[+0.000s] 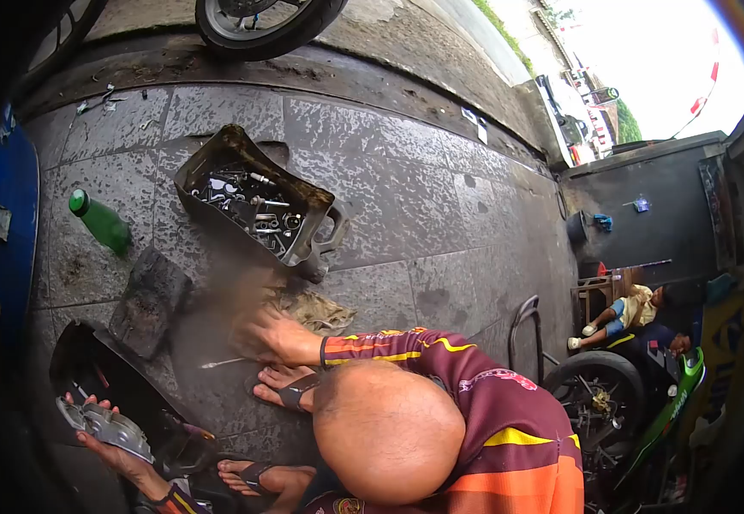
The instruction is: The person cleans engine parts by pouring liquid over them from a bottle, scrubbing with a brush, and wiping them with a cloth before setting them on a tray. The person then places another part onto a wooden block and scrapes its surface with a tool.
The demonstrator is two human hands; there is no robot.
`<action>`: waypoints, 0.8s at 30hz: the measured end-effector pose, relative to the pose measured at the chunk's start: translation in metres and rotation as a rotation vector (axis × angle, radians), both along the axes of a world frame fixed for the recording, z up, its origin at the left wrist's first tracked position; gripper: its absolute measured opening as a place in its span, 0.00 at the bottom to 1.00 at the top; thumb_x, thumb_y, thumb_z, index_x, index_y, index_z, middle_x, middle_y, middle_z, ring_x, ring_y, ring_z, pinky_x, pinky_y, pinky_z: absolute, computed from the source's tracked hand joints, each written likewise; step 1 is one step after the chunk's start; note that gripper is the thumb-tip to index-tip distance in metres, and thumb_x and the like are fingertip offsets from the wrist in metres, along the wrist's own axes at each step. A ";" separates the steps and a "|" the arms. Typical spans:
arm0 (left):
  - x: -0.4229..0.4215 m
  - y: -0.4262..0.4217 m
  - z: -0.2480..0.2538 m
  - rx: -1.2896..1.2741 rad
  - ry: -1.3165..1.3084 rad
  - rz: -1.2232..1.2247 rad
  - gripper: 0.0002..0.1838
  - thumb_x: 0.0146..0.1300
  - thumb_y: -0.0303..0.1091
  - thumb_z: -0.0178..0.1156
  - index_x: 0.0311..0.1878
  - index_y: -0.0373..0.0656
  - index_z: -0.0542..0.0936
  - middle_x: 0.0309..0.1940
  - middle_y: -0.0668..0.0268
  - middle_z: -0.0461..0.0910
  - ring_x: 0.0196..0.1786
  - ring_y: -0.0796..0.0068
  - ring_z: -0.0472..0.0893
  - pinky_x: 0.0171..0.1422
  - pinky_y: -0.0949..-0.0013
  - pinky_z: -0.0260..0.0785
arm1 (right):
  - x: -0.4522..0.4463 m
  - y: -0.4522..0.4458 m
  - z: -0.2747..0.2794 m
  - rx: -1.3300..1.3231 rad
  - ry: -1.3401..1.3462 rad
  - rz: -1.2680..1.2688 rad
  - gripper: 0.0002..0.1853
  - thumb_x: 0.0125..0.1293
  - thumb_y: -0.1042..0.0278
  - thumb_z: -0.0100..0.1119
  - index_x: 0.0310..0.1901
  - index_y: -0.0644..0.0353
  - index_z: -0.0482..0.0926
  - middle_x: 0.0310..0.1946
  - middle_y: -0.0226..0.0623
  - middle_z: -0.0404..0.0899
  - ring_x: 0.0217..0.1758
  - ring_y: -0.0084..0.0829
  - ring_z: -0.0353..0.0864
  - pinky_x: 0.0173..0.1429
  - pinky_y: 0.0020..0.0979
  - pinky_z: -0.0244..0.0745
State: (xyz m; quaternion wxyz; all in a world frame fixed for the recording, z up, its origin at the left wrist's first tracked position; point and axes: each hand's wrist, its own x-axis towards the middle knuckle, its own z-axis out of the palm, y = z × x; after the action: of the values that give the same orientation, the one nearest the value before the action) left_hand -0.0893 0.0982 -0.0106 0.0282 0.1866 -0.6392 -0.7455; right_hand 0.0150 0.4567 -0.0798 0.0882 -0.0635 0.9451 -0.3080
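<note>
My left hand (113, 445) is closed around a grey metal engine cover (108, 426), above a black plastic tray (89, 351). My right hand (282, 336) is low over the floor beside my sandalled foot (282, 385), close to a crumpled tan rag (316, 312). A thin metal shaft (222, 363) shows just by its fingers; whether the hand grips it cannot be made out, as a blurred patch covers the fingertips. Beyond the right hand stands a cut-open plastic jerrycan (243, 227) holding several bolts and metal parts.
A dark, grimy block (151, 304) and a green bottle (100, 221) are on the tiled floor. A blue object (3, 231) borders the left side. One motorcycle wheel (269, 30) is at the top, another (599, 398) at right, near a seated person (633, 313).
</note>
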 end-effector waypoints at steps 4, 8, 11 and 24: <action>0.009 -0.010 0.005 -0.041 0.307 -0.151 0.42 0.71 0.67 0.44 0.76 0.46 0.57 0.56 0.60 0.73 0.50 0.71 0.76 0.55 0.67 0.72 | -0.010 0.013 -0.010 -0.077 -0.057 -0.008 0.25 0.53 0.65 0.70 0.54 0.59 0.78 0.48 0.44 0.77 0.57 0.47 0.75 0.60 0.47 0.70; 0.018 0.006 0.032 0.528 0.080 -0.200 0.42 0.69 0.69 0.43 0.76 0.47 0.56 0.50 0.54 0.75 0.42 0.62 0.80 0.46 0.58 0.79 | -0.041 0.019 0.045 -0.380 0.147 0.119 0.15 0.53 0.66 0.70 0.39 0.64 0.80 0.36 0.44 0.78 0.44 0.46 0.78 0.50 0.42 0.73; 0.032 0.028 0.035 0.736 -0.020 -0.235 0.46 0.65 0.77 0.38 0.73 0.48 0.60 0.48 0.51 0.76 0.40 0.56 0.80 0.44 0.55 0.77 | -0.046 0.014 0.070 -0.704 0.073 -0.006 0.14 0.55 0.67 0.71 0.35 0.66 0.77 0.33 0.41 0.76 0.40 0.38 0.76 0.47 0.37 0.70; 0.058 0.086 0.030 0.863 -0.249 -0.537 0.46 0.67 0.74 0.36 0.66 0.37 0.66 0.46 0.46 0.78 0.41 0.55 0.83 0.46 0.57 0.79 | -0.102 -0.076 0.096 -0.841 0.200 -0.006 0.11 0.59 0.72 0.69 0.38 0.65 0.76 0.41 0.42 0.80 0.43 0.38 0.82 0.49 0.33 0.75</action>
State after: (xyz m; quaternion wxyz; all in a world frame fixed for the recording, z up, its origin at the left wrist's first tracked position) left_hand -0.0315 0.1839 0.0195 -0.3196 0.0979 -0.2977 -0.8942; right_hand -0.0867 0.3804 0.0165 -0.0381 -0.1205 0.7415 -0.6589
